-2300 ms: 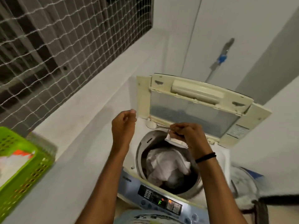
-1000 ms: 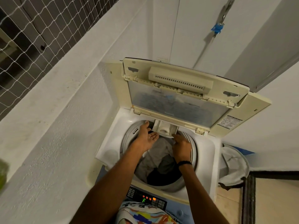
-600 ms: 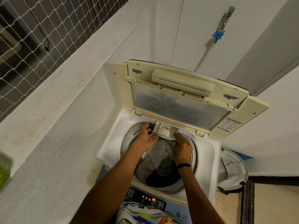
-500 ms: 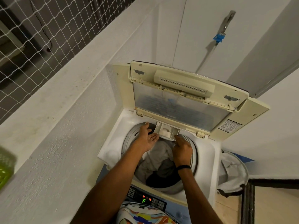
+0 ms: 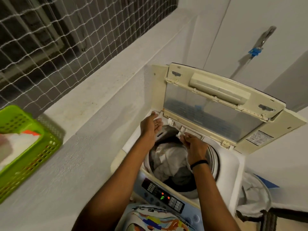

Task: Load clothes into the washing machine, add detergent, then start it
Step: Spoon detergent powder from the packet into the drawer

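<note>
The top-loading washing machine (image 5: 233, 165) stands with its cream lid (image 5: 215, 112) raised. Grey and white clothes (image 5: 171, 164) lie in the drum. My right hand (image 5: 195, 148) is over the drum's back rim and pinches the handle of a small metal spoon (image 5: 171, 122), whose bowl points left toward the back corner. The white detergent drawer (image 5: 182, 130) sits just behind my fingers, under the lid's hinge edge. My left hand (image 5: 150, 127) hovers over the machine's back left corner with fingers straight, holding nothing. The control panel (image 5: 164, 195) shows lit orange and green signs.
A green plastic basket (image 5: 25, 147) with white and orange contents sits on the white ledge at left. A netted window runs above the ledge. A white cloth hamper (image 5: 255, 194) stands right of the machine. A tap with a blue fitting (image 5: 255, 51) hangs on the back wall.
Both hands have left the drawer at the drum's back rim. My left hand has lifted away to the left, open. My right hand now pinches the spoon. The view swung left, showing the basket.
</note>
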